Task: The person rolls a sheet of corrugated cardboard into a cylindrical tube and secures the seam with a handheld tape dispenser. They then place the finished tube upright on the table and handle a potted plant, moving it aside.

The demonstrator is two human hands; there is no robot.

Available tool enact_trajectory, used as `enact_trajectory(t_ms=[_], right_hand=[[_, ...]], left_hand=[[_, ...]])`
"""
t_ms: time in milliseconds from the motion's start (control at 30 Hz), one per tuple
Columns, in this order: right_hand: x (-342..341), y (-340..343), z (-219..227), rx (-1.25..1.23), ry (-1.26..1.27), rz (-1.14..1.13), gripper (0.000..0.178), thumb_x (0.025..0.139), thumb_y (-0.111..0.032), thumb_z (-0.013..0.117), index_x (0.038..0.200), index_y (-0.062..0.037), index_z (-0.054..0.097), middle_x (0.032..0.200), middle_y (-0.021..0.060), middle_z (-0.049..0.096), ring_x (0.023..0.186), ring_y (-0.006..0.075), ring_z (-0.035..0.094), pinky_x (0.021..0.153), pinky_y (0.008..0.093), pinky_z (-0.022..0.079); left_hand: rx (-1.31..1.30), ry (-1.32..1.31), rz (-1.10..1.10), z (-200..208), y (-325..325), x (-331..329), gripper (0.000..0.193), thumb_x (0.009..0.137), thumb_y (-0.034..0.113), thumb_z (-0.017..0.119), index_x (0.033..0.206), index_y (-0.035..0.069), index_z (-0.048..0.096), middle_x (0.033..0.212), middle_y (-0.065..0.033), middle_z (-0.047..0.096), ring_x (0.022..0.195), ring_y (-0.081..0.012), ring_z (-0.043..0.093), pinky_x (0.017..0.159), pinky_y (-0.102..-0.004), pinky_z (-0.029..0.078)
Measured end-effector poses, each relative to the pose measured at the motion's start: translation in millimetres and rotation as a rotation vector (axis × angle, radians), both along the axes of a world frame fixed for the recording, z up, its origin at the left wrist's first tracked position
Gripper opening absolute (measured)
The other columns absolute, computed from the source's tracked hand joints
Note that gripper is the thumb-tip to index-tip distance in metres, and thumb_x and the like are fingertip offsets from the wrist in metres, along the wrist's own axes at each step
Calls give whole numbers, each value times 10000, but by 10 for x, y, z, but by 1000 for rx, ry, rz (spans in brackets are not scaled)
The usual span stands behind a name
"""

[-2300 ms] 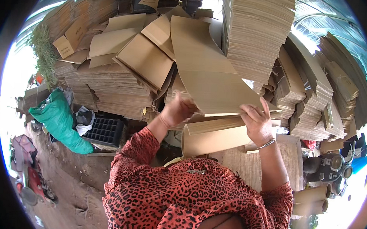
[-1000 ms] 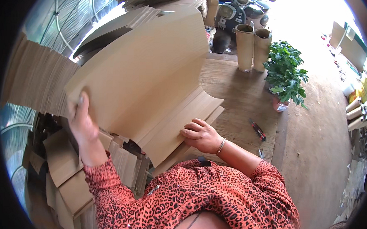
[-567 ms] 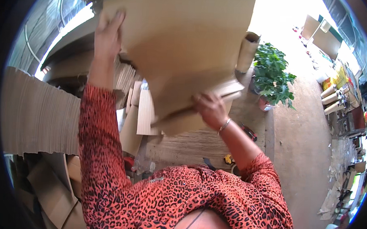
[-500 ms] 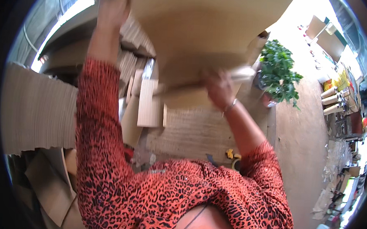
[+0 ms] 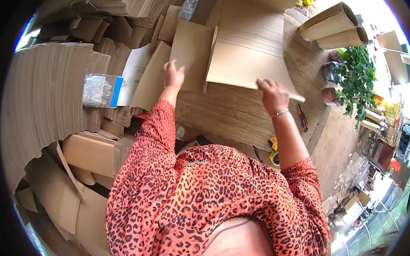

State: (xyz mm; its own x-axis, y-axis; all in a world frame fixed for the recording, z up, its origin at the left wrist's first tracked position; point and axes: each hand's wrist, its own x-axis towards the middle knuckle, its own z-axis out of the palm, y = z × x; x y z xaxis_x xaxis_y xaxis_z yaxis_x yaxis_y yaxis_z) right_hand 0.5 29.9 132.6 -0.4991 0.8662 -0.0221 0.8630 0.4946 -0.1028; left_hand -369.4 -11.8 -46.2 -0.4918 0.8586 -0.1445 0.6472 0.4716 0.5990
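A large sheet of brown cardboard (image 5: 246, 65), scored with several parallel lines, lies on the wooden work table (image 5: 215, 112). My right hand (image 5: 274, 99) is closed at its near right corner, round a thin stick (image 5: 297, 97) whose pale end sticks out to the right. The rest of the stick is hidden or blends with the cardboard's edge. My left hand (image 5: 173, 75) is held loosely, fingers apart and holding nothing, over a smaller cardboard piece (image 5: 192, 52) left of the sheet.
Tall stacks of cardboard (image 5: 51, 94) fill the left, with a plastic packet (image 5: 102, 91) against them. A clear bottle (image 5: 188, 7) lies at the back. On the table's right are a red-and-black cutter (image 5: 302, 117) and tape (image 5: 275, 157). Cardboard tubes (image 5: 331, 21) and a leafy plant (image 5: 357, 75) stand beyond.
The raised cardboard sheet now lies flat on the table. My left hand has come down from the upper left and let go of it. My right hand has moved right with the stick.
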Motion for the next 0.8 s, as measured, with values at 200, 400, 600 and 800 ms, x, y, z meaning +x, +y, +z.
enact_trajectory(t_ms=[200, 400, 600, 800], right_hand=[[199, -573, -216, -313, -57, -45, 279, 841, -123, 574, 1053, -274, 677, 1005, -14, 648, 971, 222, 614, 753, 375, 540], [216, -737, -503, -519, -132, -53, 238, 891, -181, 537, 1069, -255, 675, 1040, 18, 643, 1019, 253, 600, 795, 397, 529], [126, -1222, -837, -723, -164, 76, 239, 877, -199, 539, 1063, -257, 676, 1022, 44, 653, 971, 282, 634, 782, 411, 531], [394, -1714, -1454, -1012, -169, 244, 324, 900, -236, 529, 1206, -248, 634, 1099, 78, 638, 1007, 307, 624, 813, 418, 517]], left_hand=[[-422, 105, 200, -62, -541, 108, 703, 805, 327, 709, 1395, 156, 368, 1282, -209, 548, 1181, -375, 528, 982, -480, 422], [17, -81, -115, 358, -437, -204, 327, 865, 259, 620, 1123, 62, 584, 1060, -249, 637, 998, -423, 607, 841, -470, 502], [111, -67, -16, 1223, -596, -259, 291, 888, 177, 634, 1110, 2, 564, 1005, -238, 664, 942, -387, 646, 784, -440, 510], [123, -232, -7, 1027, -785, 231, 347, 927, 149, 595, 1197, -57, 524, 1042, -179, 669, 932, -269, 644, 826, -360, 499]])
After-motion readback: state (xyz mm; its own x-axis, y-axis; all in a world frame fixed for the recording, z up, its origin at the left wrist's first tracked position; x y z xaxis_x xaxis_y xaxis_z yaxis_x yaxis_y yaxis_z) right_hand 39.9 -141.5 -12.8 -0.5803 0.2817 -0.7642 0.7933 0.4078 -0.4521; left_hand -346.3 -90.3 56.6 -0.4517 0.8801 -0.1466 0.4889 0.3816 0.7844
